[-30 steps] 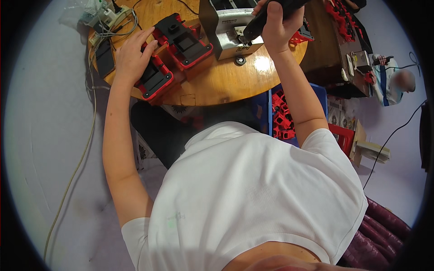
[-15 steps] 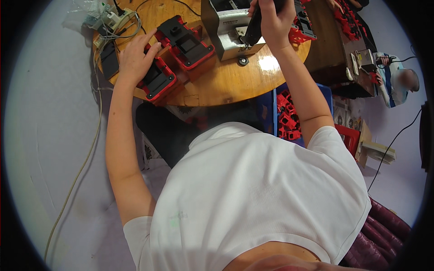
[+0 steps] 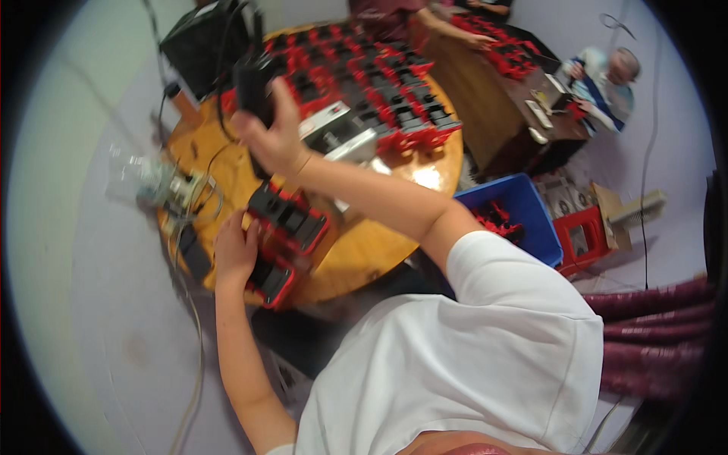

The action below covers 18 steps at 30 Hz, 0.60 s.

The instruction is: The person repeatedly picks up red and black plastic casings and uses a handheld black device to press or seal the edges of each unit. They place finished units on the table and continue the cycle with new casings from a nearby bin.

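Note:
My right hand (image 3: 279, 138) is raised over the table, wrapped round a black corded electric screwdriver (image 3: 255, 89); blur hides its tip. Lower down, my left hand (image 3: 236, 249) has its fingers curled at the left side of a near red and black plastic housing (image 3: 271, 279), holding it. Close behind lies a second red and black housing (image 3: 288, 216), just beyond my left fingertips. Partly behind my right forearm stands a silver and black box-shaped machine (image 3: 327, 121).
Rows of similar housings (image 3: 402, 106) cover the far side of the round wooden table (image 3: 371, 250). Cables and a plastic bag (image 3: 136, 178) are at the left. A blue bin (image 3: 535, 201) with red parts stands at the right. Other people work at a dark table (image 3: 485, 114).
My right hand has carried the electric screwdriver left, away from the silver machine. My left hand stays at the housings. The view has tilted, bringing the far rows into sight.

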Each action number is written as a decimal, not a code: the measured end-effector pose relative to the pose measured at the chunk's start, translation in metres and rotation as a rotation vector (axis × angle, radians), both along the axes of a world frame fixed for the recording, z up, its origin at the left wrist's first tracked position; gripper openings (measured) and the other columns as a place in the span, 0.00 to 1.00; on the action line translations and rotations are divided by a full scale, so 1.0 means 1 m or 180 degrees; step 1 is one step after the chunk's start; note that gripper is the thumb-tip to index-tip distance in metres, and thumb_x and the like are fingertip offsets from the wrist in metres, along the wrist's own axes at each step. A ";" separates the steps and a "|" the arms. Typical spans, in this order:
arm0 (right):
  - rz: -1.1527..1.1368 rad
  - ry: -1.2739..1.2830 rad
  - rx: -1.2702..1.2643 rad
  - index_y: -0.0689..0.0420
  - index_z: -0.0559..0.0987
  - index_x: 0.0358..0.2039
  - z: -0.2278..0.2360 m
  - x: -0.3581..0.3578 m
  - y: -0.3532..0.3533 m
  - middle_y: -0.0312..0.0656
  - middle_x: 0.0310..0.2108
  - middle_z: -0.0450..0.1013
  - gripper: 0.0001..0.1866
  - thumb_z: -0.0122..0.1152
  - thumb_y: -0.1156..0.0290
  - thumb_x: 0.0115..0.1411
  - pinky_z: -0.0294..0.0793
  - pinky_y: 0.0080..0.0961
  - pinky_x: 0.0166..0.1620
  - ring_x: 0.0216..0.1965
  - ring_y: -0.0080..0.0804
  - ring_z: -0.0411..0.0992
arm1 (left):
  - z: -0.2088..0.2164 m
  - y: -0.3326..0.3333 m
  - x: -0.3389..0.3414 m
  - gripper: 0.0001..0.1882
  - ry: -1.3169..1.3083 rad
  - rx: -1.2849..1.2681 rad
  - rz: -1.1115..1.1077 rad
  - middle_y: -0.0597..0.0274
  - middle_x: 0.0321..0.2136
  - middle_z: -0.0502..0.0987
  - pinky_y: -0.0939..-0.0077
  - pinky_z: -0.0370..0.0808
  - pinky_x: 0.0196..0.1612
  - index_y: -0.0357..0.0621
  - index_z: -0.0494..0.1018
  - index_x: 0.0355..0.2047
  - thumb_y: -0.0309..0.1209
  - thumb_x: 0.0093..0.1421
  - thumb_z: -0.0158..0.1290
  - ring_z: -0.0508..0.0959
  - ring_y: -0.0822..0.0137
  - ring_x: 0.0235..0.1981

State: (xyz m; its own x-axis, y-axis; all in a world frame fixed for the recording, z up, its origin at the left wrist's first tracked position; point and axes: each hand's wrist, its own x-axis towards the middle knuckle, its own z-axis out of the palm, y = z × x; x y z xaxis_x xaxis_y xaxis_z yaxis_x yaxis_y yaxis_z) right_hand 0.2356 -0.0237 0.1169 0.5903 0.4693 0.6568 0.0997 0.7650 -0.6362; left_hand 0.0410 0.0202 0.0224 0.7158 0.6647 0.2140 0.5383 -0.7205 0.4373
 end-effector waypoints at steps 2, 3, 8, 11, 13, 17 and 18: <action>0.0059 0.0070 -0.0057 0.58 0.65 0.38 0.000 -0.004 -0.004 0.35 0.28 0.65 0.20 0.67 0.65 0.54 0.66 0.23 0.33 0.30 0.24 0.62 | 0.009 -0.007 0.009 0.23 -0.0150 0.0075 -0.0269 0.51 0.41 0.76 0.56 0.70 0.47 0.51 0.67 0.59 0.33 0.62 0.50 0.75 0.51 0.42; 0.0090 0.0023 -0.0010 0.58 0.66 0.37 0.002 -0.009 -0.008 0.35 0.28 0.65 0.20 0.67 0.64 0.54 0.65 0.23 0.32 0.30 0.23 0.62 | 0.012 -0.009 0.007 0.24 -0.0200 0.0090 -0.0333 0.50 0.42 0.75 0.55 0.71 0.46 0.51 0.66 0.60 0.31 0.61 0.49 0.75 0.51 0.43; 0.0059 -0.0041 0.0006 0.58 0.66 0.37 0.011 -0.001 -0.015 0.34 0.27 0.64 0.21 0.67 0.62 0.54 0.64 0.21 0.31 0.28 0.20 0.61 | 0.022 -0.005 0.016 0.33 0.0673 0.0154 -0.0455 0.48 0.43 0.73 0.55 0.73 0.45 0.60 0.61 0.64 0.25 0.57 0.51 0.75 0.49 0.45; 0.0046 -0.0054 -0.0073 0.58 0.66 0.37 0.006 0.003 -0.012 0.33 0.27 0.64 0.21 0.67 0.62 0.54 0.64 0.21 0.31 0.27 0.20 0.60 | 0.022 -0.004 0.021 0.37 0.0818 0.0126 -0.0385 0.48 0.41 0.72 0.56 0.74 0.45 0.66 0.59 0.65 0.23 0.55 0.52 0.75 0.48 0.44; 0.0040 -0.0028 -0.0050 0.58 0.66 0.37 0.005 0.004 -0.012 0.34 0.27 0.64 0.21 0.66 0.62 0.54 0.64 0.21 0.31 0.27 0.20 0.60 | 0.020 -0.003 0.020 0.38 0.0778 0.0107 -0.0397 0.49 0.41 0.72 0.56 0.74 0.45 0.69 0.59 0.65 0.23 0.55 0.53 0.75 0.48 0.44; 0.0040 0.0000 -0.0080 0.58 0.66 0.38 0.002 0.003 -0.012 0.34 0.27 0.64 0.20 0.67 0.63 0.53 0.64 0.21 0.31 0.28 0.20 0.61 | 0.013 0.005 0.020 0.38 0.0638 0.0059 -0.0485 0.49 0.40 0.73 0.55 0.74 0.45 0.69 0.59 0.65 0.24 0.55 0.54 0.76 0.48 0.43; 0.0005 -0.0024 -0.0059 0.58 0.66 0.38 0.003 0.003 -0.010 0.33 0.27 0.64 0.20 0.67 0.63 0.53 0.64 0.21 0.31 0.28 0.20 0.61 | 0.012 0.006 0.016 0.38 0.0620 0.0053 -0.0474 0.49 0.40 0.73 0.55 0.74 0.45 0.68 0.59 0.65 0.25 0.55 0.54 0.76 0.47 0.43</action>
